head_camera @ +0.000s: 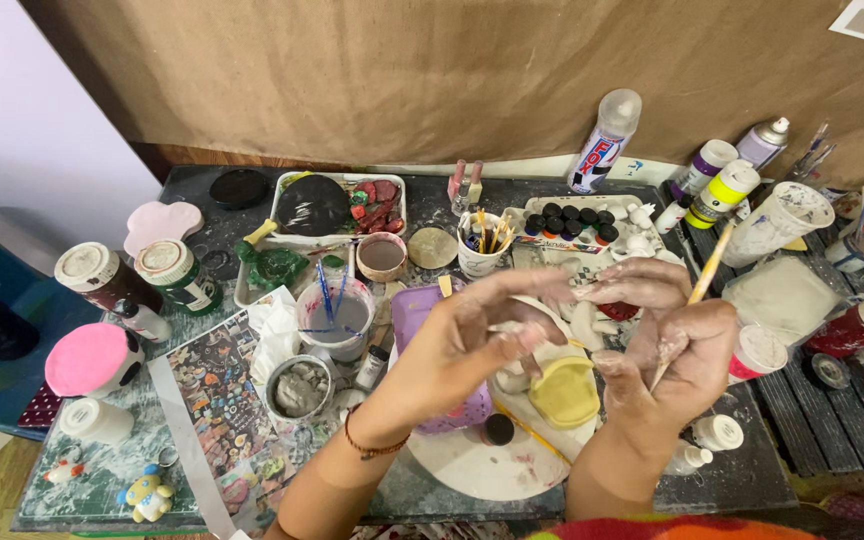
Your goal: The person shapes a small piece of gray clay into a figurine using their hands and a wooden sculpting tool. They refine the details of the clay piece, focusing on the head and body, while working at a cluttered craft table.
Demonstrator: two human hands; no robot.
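Above the cluttered table (742, 470), right hand (677, 345) fingers pinching a paintbrush (707, 270), left hand (472, 340) fingers loosely spread.

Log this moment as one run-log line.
left hand: fingers on clay-smeared right hand | right hand: holds paintbrush | below: yellow mould, white board

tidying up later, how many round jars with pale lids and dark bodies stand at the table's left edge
2: the brown-bodied jar stands farthest left, and the green-bodied jar is right beside it. Others may be hidden among the clutter.
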